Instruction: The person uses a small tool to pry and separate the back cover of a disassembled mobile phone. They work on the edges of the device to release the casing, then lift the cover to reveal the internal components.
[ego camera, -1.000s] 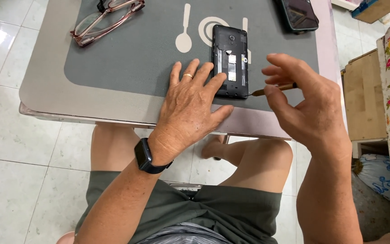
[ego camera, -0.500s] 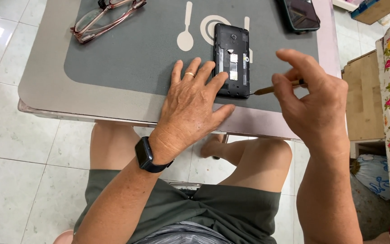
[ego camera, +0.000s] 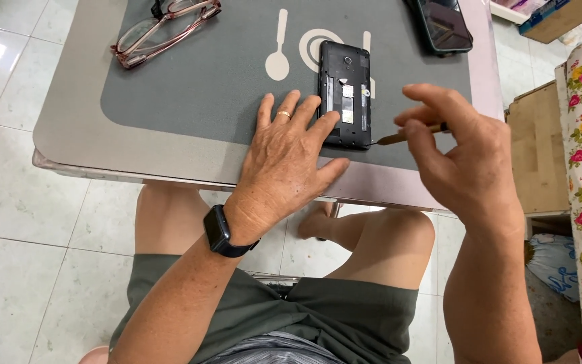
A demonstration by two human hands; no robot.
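Phone (ego camera: 345, 94), black and with its back cover off, was laid face down on the grey mat (ego camera: 190, 101), its long side running away from the person, so that the open back was turned up to be worked on.

At the far left of the mat a pair of reddish glasses (ego camera: 163, 27) was set aside, well apart from the work. On the left wrist a dark watch (ego camera: 220, 232) was worn. The left hand (ego camera: 284, 162) was spread flat on the mat, fingers extended, with the fingertips pressed on the near left corner of the phone; its grip was fully open and nothing was held in it, the phone evidently being pinned against sliding. A ring was seen on one finger.

To the right, a thin tool (ego camera: 399, 137) with a pointed metal tip was pinched between thumb and fingers of the right hand (ego camera: 459, 162), the grip being closed on its handle. The tip was aimed at the near right corner of the phone, just beside its edge; contact could not be confirmed.

Beyond, near the surface's (ego camera: 69, 135) far right edge, a second dark phone (ego camera: 444, 25) was left screen up, well apart.
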